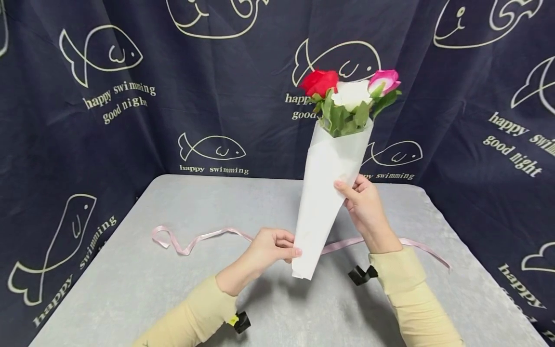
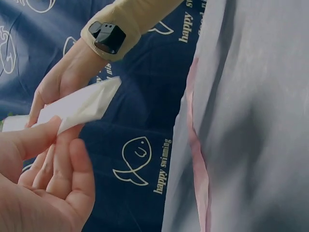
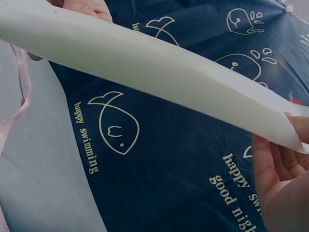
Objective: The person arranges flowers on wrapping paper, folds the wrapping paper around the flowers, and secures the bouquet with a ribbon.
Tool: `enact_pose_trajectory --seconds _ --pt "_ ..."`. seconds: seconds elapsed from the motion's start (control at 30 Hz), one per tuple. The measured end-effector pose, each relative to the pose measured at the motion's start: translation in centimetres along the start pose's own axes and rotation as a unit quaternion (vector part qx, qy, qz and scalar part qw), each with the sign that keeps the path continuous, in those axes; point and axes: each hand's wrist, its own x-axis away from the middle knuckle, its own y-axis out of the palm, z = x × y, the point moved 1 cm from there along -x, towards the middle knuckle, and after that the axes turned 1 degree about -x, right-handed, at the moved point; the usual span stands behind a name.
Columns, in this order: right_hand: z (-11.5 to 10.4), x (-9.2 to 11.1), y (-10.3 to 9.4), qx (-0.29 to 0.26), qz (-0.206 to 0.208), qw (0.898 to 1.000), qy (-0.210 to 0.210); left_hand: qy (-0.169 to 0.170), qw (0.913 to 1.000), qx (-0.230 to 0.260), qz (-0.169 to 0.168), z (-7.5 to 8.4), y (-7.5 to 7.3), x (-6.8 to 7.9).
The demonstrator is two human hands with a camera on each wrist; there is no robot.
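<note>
A bouquet wrapped in a cone of white paper (image 1: 323,193) is held above the table, leaning slightly right at its top. Out of the wrap rise a red rose (image 1: 320,83), a white rose (image 1: 352,95) and a pink-and-white rose (image 1: 384,81) with green leaves. My left hand (image 1: 270,246) pinches the narrow lower end between thumb and fingers; the left wrist view shows the folded paper tip (image 2: 96,104) past that pinch. Higher up, my right hand (image 1: 366,205) grips the wrap's right side, thumb in front. The stems are hidden inside the paper.
A pink ribbon (image 1: 186,248) lies across the grey table (image 1: 195,197), running behind the bouquet to the right side. Dark curtains (image 1: 269,96) with fish drawings hang behind and at both sides. Black wrist devices (image 1: 363,275) hang beneath the sleeves.
</note>
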Motion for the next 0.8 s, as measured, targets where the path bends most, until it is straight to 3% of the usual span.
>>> enact_pose_trajectory --seconds 0.17,0.27,0.33,0.57,0.8 --pt "0.6 0.0 0.1 0.042 0.012 0.998 0.035 0.006 0.9983 -0.028 -0.05 0.2 -0.3 0.1" --pt "1.1 0.1 0.1 0.048 0.013 0.997 0.058 0.006 0.9977 -0.019 -0.065 0.5 -0.4 -0.3" --pt "1.5 0.1 0.0 0.05 0.011 0.996 0.072 0.001 0.9984 -0.001 -0.056 0.8 -0.5 -0.7" --pt "3.1 0.4 0.0 0.073 0.006 0.99 0.12 -0.016 0.9956 0.09 0.019 2.0 -1.3 -2.7" --pt "5.3 0.7 -0.3 0.099 0.004 0.984 0.148 -0.029 0.9892 0.136 0.047 1.3 -2.5 -4.6"
